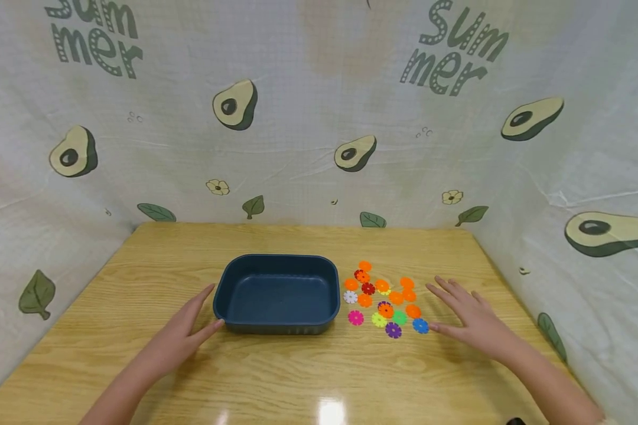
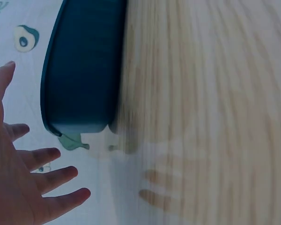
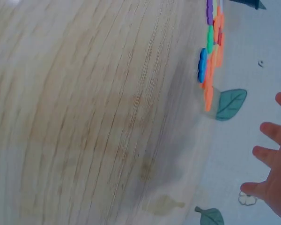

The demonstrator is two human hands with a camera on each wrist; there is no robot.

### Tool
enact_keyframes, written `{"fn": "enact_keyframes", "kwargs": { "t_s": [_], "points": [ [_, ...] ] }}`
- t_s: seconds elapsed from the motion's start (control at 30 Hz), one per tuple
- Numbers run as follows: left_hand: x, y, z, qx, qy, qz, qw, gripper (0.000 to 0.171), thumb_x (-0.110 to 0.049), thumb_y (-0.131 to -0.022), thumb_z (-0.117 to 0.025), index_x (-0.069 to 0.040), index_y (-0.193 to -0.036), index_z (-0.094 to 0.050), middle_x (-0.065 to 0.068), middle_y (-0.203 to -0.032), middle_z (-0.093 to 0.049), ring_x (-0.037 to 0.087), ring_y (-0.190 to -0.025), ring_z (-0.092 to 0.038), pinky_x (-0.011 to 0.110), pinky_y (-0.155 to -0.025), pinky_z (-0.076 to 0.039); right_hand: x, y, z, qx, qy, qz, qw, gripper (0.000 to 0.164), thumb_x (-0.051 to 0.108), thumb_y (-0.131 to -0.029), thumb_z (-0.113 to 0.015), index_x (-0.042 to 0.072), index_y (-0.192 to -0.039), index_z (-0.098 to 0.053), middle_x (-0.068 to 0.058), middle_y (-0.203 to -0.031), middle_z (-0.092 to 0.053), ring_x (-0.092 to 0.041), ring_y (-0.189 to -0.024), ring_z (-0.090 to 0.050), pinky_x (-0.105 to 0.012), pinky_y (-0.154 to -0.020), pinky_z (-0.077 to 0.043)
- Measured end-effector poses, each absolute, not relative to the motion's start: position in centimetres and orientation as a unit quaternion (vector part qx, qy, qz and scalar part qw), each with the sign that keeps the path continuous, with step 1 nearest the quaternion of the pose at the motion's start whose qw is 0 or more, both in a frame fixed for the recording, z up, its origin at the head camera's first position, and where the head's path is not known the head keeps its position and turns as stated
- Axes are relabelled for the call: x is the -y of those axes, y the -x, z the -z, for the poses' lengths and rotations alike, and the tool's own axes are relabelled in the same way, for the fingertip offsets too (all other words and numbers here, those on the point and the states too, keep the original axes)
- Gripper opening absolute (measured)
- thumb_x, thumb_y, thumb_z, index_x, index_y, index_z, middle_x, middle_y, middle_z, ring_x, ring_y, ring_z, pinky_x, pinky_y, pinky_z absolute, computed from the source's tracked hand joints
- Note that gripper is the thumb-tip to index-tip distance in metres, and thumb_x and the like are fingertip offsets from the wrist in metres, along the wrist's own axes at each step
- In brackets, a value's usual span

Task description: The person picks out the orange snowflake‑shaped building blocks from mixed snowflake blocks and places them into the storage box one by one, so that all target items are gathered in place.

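A dark blue rectangular tub [image 1: 276,327] stands on the wooden table, nothing inside it. Beside its left end is my left hand [image 1: 183,336], fingers spread and holding nothing; the left wrist view shows a gap between the fingers and the tub [image 2: 84,70]. To the right of the tub lies a loose spread of flat notched plastic discs, many orange [image 1: 413,311], others red, yellow, green, white, pink [image 1: 355,317], purple [image 1: 393,330] and blue [image 1: 420,326]. My right hand [image 1: 473,321] hovers right of the discs with spread fingers, its thumb close to the blue disc [image 3: 202,65].
The wooden table [image 1: 276,378] has a glossy top that reflects light near the front. A pale cloth [image 1: 298,183] printed with avocados and leaves hangs behind and along both sides. A small dark object [image 1: 516,421] shows at the bottom edge by the right forearm.
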State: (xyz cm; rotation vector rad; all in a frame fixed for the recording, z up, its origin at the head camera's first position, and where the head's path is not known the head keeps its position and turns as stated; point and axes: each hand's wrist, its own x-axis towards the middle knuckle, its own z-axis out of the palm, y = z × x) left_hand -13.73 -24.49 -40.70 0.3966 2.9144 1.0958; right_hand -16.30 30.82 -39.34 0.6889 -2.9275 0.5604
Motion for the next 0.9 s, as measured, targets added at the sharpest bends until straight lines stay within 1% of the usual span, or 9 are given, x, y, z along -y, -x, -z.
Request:
{"fn": "enact_keyframes", "kwargs": {
  "t_s": [0.07,0.17,0.3,0.47,0.57,0.7,0.9],
  "points": [
    [24.3,13.9,40.7,-0.921,-0.121,-0.369,0.014,0.080,-0.044,-0.098,-0.056,-0.010,-0.157,-0.013,0.024,-0.157,-0.018,0.049,-0.139,-0.020,0.069,-0.101,-0.023,-30.5,16.5,39.5,0.953,-0.235,-0.186,0.053,0.073,0.040,-0.088,-0.072,0.013,-0.148,-0.041,-0.021,-0.151,-0.033,-0.050,-0.134,-0.029,-0.074,-0.097,-0.019],
    [24.0,14.1,40.6,-0.910,-0.113,-0.397,0.026,0.082,-0.042,-0.098,-0.057,-0.008,-0.157,-0.011,0.025,-0.157,-0.015,0.051,-0.137,-0.022,0.069,-0.100,-0.025,-29.9,16.8,39.8,0.945,-0.254,-0.191,0.077,0.071,0.036,-0.086,-0.075,0.008,-0.144,-0.046,-0.020,-0.146,-0.041,-0.048,-0.130,-0.037,-0.071,-0.094,-0.027],
    [23.7,14.3,40.7,-0.893,-0.106,-0.437,0.035,0.081,-0.037,-0.099,-0.057,-0.005,-0.156,-0.009,0.027,-0.156,-0.015,0.053,-0.135,-0.025,0.068,-0.098,-0.030,-29.2,17.0,40.2,0.938,-0.262,-0.209,0.085,0.068,0.033,-0.084,-0.077,0.005,-0.140,-0.050,-0.018,-0.141,-0.048,-0.044,-0.126,-0.043,-0.068,-0.095,-0.031],
    [23.7,14.2,41.4,-0.873,-0.095,-0.477,0.041,0.077,-0.030,-0.100,-0.057,-0.009,-0.157,-0.009,0.030,-0.153,-0.020,0.052,-0.133,-0.031,0.064,-0.098,-0.034,-28.4,17.4,40.3,0.939,-0.255,-0.226,0.057,0.065,0.035,-0.085,-0.076,0.004,-0.138,-0.052,-0.017,-0.139,-0.051,-0.044,-0.125,-0.045,-0.065,-0.097,-0.033],
    [23.9,14.2,41.8,-0.867,-0.097,-0.488,0.038,0.077,-0.027,-0.100,-0.057,-0.011,-0.157,-0.008,0.031,-0.152,-0.021,0.052,-0.131,-0.033,0.064,-0.097,-0.034,-27.9,17.9,40.4,0.939,-0.253,-0.229,0.042,0.065,0.036,-0.085,-0.076,0.007,-0.138,-0.053,-0.016,-0.137,-0.052,-0.042,-0.125,-0.046,-0.063,-0.098,-0.035],
    [24.4,14.4,42.4,-0.856,-0.112,-0.503,0.028,0.077,-0.022,-0.099,-0.059,-0.014,-0.157,-0.009,0.032,-0.151,-0.022,0.054,-0.130,-0.034,0.066,-0.097,-0.033,-27.3,18.5,40.6,0.936,-0.256,-0.241,0.021,0.063,0.032,-0.084,-0.078,0.009,-0.137,-0.053,-0.013,-0.136,-0.053,-0.040,-0.125,-0.047,-0.061,-0.099,-0.036],
    [24.6,14.8,43.2,-0.836,-0.134,-0.532,0.020,0.076,-0.015,-0.098,-0.061,-0.014,-0.157,-0.013,0.033,-0.151,-0.023,0.055,-0.127,-0.038,0.067,-0.096,-0.033,-26.5,19.2,40.5,0.938,-0.256,-0.236,-0.005,0.053,0.024,-0.088,-0.075,0.007,-0.134,-0.056,-0.013,-0.133,-0.055,-0.041,-0.124,-0.048,-0.059,-0.099,-0.037]
  ]
}}
